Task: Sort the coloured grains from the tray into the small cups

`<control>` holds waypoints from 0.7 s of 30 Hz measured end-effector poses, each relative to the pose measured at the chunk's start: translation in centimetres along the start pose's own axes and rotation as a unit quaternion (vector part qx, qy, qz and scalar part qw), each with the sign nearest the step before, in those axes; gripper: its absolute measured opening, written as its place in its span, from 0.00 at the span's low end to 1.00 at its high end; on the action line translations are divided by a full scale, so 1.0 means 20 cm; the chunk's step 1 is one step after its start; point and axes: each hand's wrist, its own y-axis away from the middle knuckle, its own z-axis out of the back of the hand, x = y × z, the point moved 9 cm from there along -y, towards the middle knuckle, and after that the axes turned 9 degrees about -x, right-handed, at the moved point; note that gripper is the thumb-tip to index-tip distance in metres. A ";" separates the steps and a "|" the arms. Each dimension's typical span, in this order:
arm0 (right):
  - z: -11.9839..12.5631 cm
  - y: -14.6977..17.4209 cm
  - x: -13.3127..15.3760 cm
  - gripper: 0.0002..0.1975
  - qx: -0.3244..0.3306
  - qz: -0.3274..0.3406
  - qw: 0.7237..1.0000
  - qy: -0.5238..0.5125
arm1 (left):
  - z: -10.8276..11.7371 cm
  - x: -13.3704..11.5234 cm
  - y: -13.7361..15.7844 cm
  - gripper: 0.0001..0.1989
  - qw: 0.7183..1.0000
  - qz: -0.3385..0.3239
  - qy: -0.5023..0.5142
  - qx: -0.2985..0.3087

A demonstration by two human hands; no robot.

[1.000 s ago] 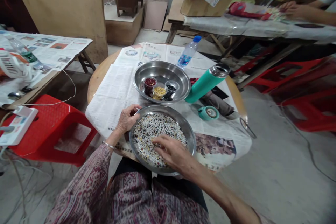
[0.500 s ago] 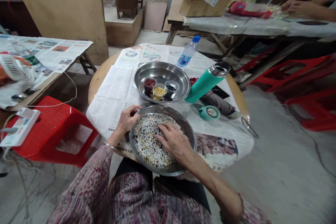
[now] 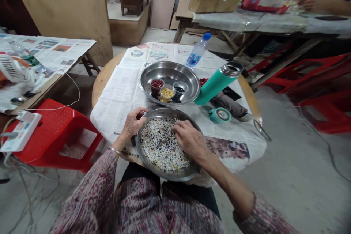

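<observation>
A steel basin (image 3: pixel 202 161) near the table's front edge holds a mix of white rice, dark grains and yellow and red bits (image 3: pixel 161 140). My right hand (image 3: pixel 190 140) is over the right part of the mix, fingertips pinched together; whatever is between them is too small to make out. At the basin's upper left rim is my left hand (image 3: pixel 133 123), its fingers curled around something dark red, mostly hidden. Behind stands a second steel basin (image 3: pixel 175 67) with three clear cups: red beans (image 3: pixel 157 83), yellow grains (image 3: pixel 167 93) and black beans (image 3: pixel 179 90).
Newspaper covers the round table (image 3: pixel 109 91). To the right stand a green flask (image 3: pixel 216 86), its lid (image 3: pixel 220 115) and a water bottle (image 3: pixel 197 52). A red stool (image 3: pixel 63 128) with a power strip (image 3: pixel 23 131) is at left. Another person's hands (image 3: pixel 312 2) show at far right.
My right hand has drawn its spread fingers together into a pinch and shifted slightly right and up. A hollow shows in the grain mix. My left hand stays at the rim.
</observation>
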 end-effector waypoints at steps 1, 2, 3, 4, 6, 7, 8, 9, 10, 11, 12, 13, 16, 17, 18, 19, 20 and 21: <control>0.01 -0.01 -0.06 0.12 -0.020 -0.027 0.999 0.009 | 0.00 0.00 0.00 0.13 1.000 0.003 0.001 -0.001; 0.02 -0.02 -0.09 0.12 -0.033 -0.049 0.998 0.015 | 0.00 0.00 0.00 0.13 1.000 0.005 0.001 -0.001; 0.02 -0.03 -0.10 0.12 -0.039 -0.064 0.997 0.018 | 0.00 0.00 0.00 0.13 1.000 0.007 0.001 -0.002; 0.01 -0.04 -0.08 0.13 -0.036 -0.071 0.997 0.017 | 0.00 0.00 0.00 0.13 1.000 0.007 0.000 -0.002; -0.02 -0.04 0.00 0.13 -0.003 -0.055 0.998 -0.006 | 0.00 0.00 0.00 0.13 1.000 0.006 -0.004 -0.004; -0.03 -0.03 0.07 0.12 0.024 -0.035 0.999 -0.031 | 0.00 -0.01 0.00 0.13 1.000 0.005 -0.006 -0.005; -0.04 -0.01 0.14 0.10 0.054 -0.011 0.997 -0.060 | 0.01 -0.01 0.00 0.13 1.000 0.005 -0.007 -0.005; -0.04 0.02 0.20 0.09 0.084 0.014 0.992 -0.091 | 0.00 -0.01 0.00 0.14 1.000 0.005 -0.008 -0.004; -0.03 0.06 0.26 0.08 0.112 0.037 0.986 -0.121 | 0.00 -0.01 0.00 0.14 1.000 0.005 -0.008 -0.003; -0.02 0.11 0.30 0.07 0.133 0.052 0.979 -0.146 | 0.00 0.00 0.00 0.14 1.000 0.006 -0.007 -0.002; -0.01 0.16 0.34 0.07 0.150 0.064 0.973 -0.166 | 0.00 0.00 0.00 0.14 1.000 0.006 -0.005 -0.002; 0.00 0.21 0.36 0.07 0.165 0.074 0.967 -0.179 | 0.00 0.00 0.00 0.14 1.000 0.007 -0.004 -0.002; 0.00 0.30 0.37 0.07 0.191 0.101 0.957 -0.193 | 0.00 0.00 -0.01 0.14 1.000 0.008 -0.002 -0.002; 0.00 0.30 0.35 0.08 0.184 0.104 0.960 -0.185 | 0.00 0.00 -0.01 0.14 1.000 0.009 -0.002 -0.002; 0.00 0.28 0.32 0.09 0.167 0.098 0.967 -0.168 | 0.00 0.00 -0.01 0.14 1.000 0.010 -0.002 -0.003; 0.00 0.25 0.27 0.10 0.141 0.082 0.976 -0.141 | 0.00 0.00 -0.01 0.14 1.000 0.011 -0.001 -0.003; 0.01 0.21 0.21 0.11 0.113 0.058 0.986 -0.107 | 0.00 0.00 -0.01 0.14 1.000 0.012 -0.001 -0.003; 0.02 0.17 0.14 0.12 0.085 0.029 0.994 -0.069 | 0.00 0.00 0.00 0.14 1.000 0.013 0.000 -0.003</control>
